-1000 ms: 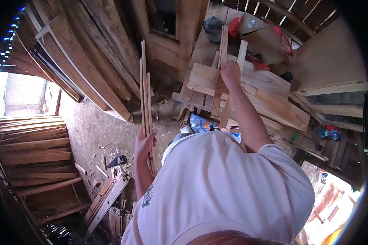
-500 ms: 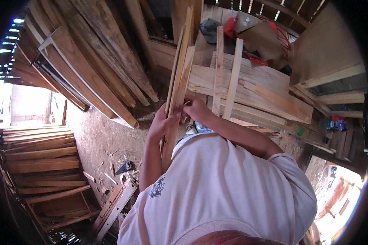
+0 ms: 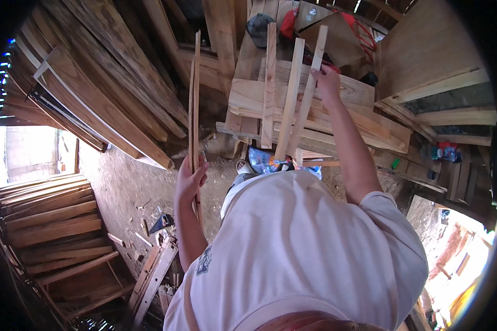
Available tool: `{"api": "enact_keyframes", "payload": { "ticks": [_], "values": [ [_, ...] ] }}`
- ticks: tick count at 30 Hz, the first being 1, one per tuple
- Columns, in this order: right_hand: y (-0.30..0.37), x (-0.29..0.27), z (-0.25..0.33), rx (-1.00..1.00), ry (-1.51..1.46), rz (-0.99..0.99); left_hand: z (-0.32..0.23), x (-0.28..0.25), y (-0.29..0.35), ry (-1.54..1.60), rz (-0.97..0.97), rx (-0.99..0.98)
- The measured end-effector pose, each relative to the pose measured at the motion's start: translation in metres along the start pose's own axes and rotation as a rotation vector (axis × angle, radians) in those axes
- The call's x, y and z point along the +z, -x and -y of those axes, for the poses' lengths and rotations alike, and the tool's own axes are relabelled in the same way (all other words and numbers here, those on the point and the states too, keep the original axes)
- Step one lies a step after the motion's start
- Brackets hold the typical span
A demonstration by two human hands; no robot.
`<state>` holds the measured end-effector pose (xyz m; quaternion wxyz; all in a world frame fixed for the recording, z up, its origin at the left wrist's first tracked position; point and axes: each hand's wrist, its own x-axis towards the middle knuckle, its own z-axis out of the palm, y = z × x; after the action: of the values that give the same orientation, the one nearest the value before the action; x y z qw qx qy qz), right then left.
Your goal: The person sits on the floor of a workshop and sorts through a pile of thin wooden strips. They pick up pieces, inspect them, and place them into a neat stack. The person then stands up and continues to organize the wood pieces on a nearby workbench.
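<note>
My left hand [image 3: 193, 175] is closed round a pair of long, thin wooden strips [image 3: 194, 105], held nearly upright beside my body. Over the workbench, my right hand [image 3: 328, 83] grips the upper part of a pale wooden strip [image 3: 305, 107], fingers closed at its edge. This strip slants across the boards on the bench. Just left of it lie two similar pieces, a pale strip [image 3: 290, 94] and a browner strip [image 3: 268, 83], spaced apart. Beneath them are wide planks [image 3: 348, 88] with visible grain.
A grey cap [image 3: 258, 30] and a red cord [image 3: 364, 41] are at the bench's far end. Tall boards [image 3: 105, 94] lean at the left. Stacked timber [image 3: 55, 220] stands lower left, near a handsaw [image 3: 161, 223] and scraps on the floor. A wooden cabinet [image 3: 431, 66] rises at right.
My right hand has moved from the bundle at my left hand out to the bench, where a third strip now lies in its grip. The left-hand bundle is thinner and has shifted left.
</note>
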<state>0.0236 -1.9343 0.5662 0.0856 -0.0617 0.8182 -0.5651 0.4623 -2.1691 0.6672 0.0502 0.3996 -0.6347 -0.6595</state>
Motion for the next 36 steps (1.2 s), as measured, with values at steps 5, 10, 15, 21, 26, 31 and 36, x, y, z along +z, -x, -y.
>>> {"api": "enact_keyframes", "payload": {
  "ticks": [5,10,15,21,26,31,36],
  "values": [
    [0.021,0.026,-0.029,-0.085,0.070,-0.092,0.019,0.007,0.028,0.016,-0.089,-0.065],
    [0.031,0.028,-0.012,0.000,0.114,-0.047,0.032,0.004,0.044,0.064,-0.130,-0.102],
    [0.025,0.030,-0.019,-0.044,0.168,-0.079,0.025,0.009,0.045,0.049,-0.165,-0.146],
    [0.021,0.036,-0.031,0.031,0.205,-0.067,0.015,0.013,0.035,0.036,-0.136,-0.134],
    [0.024,0.035,-0.024,0.022,0.242,-0.058,0.005,0.015,0.033,0.017,-0.129,-0.150],
    [0.020,0.037,-0.035,-0.011,0.257,-0.066,0.004,0.014,0.030,0.013,-0.114,-0.150],
    [0.023,0.035,-0.020,0.014,0.227,-0.018,0.010,0.013,0.030,0.016,-0.116,-0.145]
  ]
}}
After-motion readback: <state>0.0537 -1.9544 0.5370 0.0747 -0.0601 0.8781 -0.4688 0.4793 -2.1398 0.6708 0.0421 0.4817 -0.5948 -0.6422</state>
